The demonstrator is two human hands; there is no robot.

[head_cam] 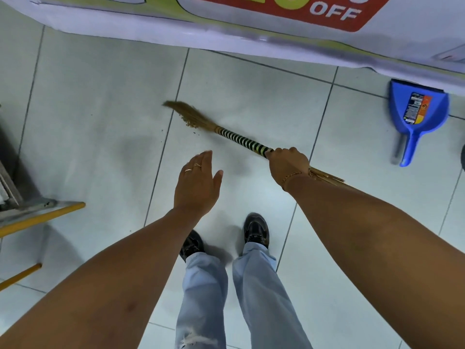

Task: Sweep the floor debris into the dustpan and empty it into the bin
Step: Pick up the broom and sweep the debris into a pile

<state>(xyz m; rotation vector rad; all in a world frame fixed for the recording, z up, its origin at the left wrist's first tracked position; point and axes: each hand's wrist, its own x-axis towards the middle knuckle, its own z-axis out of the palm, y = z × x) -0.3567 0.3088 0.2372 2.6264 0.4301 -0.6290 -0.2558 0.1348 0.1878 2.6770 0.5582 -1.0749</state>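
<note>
My right hand [288,163] grips a short straw broom [239,139] by its black-and-green striped handle. Its brown bristles touch the pale tiled floor ahead of me, pointing up and left. A small pile of brownish crumbs [189,122] lies against the bristles, with a few dark specks nearby. My left hand [198,183] hovers open over the floor, palm down, holding nothing. A blue dustpan [416,114] with a label lies flat on the floor at the far right, well apart from the broom. No bin is in view.
A white banner [251,23] with a red "OFF" sign hangs across the top and reaches the floor. A grey metal frame with yellow bars [37,215] stands at the left. My feet in dark shoes [255,230] stand below the hands.
</note>
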